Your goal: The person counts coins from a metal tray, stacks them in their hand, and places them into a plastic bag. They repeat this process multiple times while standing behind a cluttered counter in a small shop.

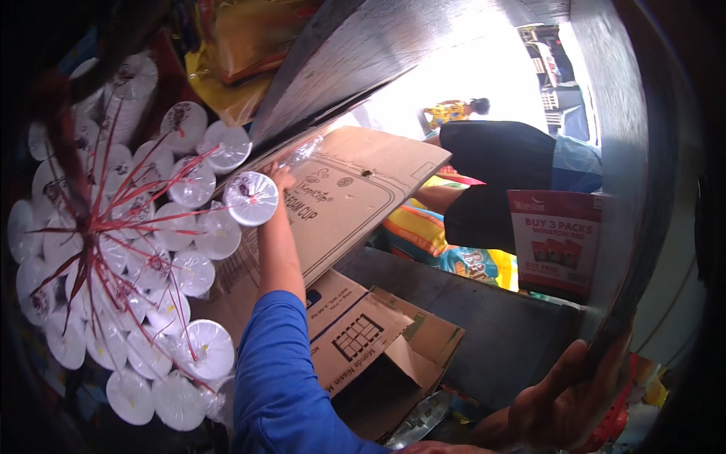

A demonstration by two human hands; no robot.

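Observation:
My left hand (280,175), at the end of a blue-sleeved arm, reaches over a large brown cardboard carton (363,187) with printing on it. Its fingers are at the carton's far left side, beside some clear plastic wrap (306,148). A hanging sleeve of white foam cups (251,198) partly covers the hand, so its grip is unclear. At lower right, my right hand (547,397) is closed around the edge of a dark wooden post (610,306), thumb on the near side. Below the carton lies an opened cardboard box (363,340) with its flaps out.
Bundles of wrapped foam cups (153,227), tied with red plastic twine (91,227), hang at left. A dark board (499,340) spans the lower right. A red-and-white cigarette sign (556,244) stands before a person in black shorts (493,153). Colourful packs (420,227) lie behind the carton.

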